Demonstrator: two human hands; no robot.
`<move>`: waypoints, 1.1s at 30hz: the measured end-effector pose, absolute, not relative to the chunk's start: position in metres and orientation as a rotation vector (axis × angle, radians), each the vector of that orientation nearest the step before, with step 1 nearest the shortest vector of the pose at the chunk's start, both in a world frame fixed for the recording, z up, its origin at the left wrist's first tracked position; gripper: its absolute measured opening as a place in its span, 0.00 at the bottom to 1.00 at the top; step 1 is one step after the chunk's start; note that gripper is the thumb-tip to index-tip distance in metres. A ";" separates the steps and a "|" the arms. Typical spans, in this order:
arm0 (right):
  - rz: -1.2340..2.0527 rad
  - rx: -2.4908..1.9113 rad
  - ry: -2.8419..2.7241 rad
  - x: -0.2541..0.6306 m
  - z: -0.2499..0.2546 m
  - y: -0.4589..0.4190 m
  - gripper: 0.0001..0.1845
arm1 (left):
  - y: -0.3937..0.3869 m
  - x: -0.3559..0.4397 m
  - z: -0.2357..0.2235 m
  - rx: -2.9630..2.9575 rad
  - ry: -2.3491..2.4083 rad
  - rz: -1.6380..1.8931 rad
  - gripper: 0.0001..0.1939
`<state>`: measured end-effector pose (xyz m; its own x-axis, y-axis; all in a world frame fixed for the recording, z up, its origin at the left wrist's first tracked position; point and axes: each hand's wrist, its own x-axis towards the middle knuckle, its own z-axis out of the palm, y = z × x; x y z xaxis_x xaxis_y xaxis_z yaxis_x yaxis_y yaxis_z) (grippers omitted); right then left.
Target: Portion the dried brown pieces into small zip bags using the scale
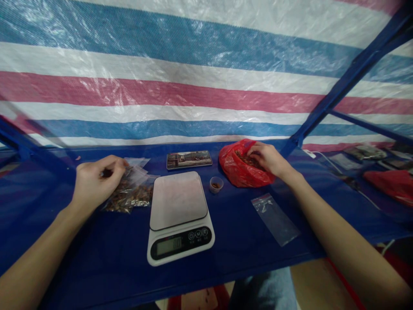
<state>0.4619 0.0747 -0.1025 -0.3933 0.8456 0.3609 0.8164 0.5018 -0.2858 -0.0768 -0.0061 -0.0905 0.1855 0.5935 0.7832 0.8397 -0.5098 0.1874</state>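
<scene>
My left hand (97,180) is curled closed over a pile of small clear zip bags (132,194) filled with brown bits, left of the scale; what its fingertips pinch is too small to name. My right hand (266,157) reaches into the mouth of a red plastic bag (237,170) holding brown bits, fingers bent together inside it. Between the hands stands a white digital kitchen scale (179,215) with a bare platform. A small clear cup (216,184) with a few brown bits sits between the scale and the red bag.
An empty clear zip bag (275,218) lies on the blue tabletop (245,241) near the front edge. A phone (189,159) lies flat behind the scale. A striped tarp (193,77) backs the table. A blue frame post (342,86) rises at right, with clutter beyond.
</scene>
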 end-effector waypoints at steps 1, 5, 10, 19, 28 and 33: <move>0.084 -1.364 -2.272 0.462 -0.099 0.073 0.14 | -0.006 -0.077 -0.090 -2.178 -1.363 -1.228 0.17; 0.104 -1.334 -2.188 0.463 -0.085 0.064 0.10 | -0.007 -0.076 -0.089 -2.176 -1.346 -1.232 0.17; 0.338 -1.200 -2.018 0.440 -0.066 0.042 0.08 | -0.006 -0.075 -0.089 -2.181 -1.346 -1.247 0.16; 0.511 -0.795 -2.237 0.351 -0.069 -0.001 0.06 | -0.005 -0.078 -0.091 -2.199 -1.360 -1.248 0.16; 0.521 -0.746 -2.354 0.335 -0.082 -0.013 0.10 | -0.006 -0.078 -0.089 -2.201 -1.336 -1.253 0.16; 0.504 -0.747 -2.375 0.338 -0.078 -0.012 0.10 | -0.007 -0.076 -0.086 -2.194 -1.350 -1.270 0.16</move>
<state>0.3384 -0.0121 -0.0784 -0.6669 0.6138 0.4226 0.3890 0.7704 -0.5051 -0.0761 -0.0066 -0.0862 0.1822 0.5878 0.7882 0.8230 -0.5298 0.2049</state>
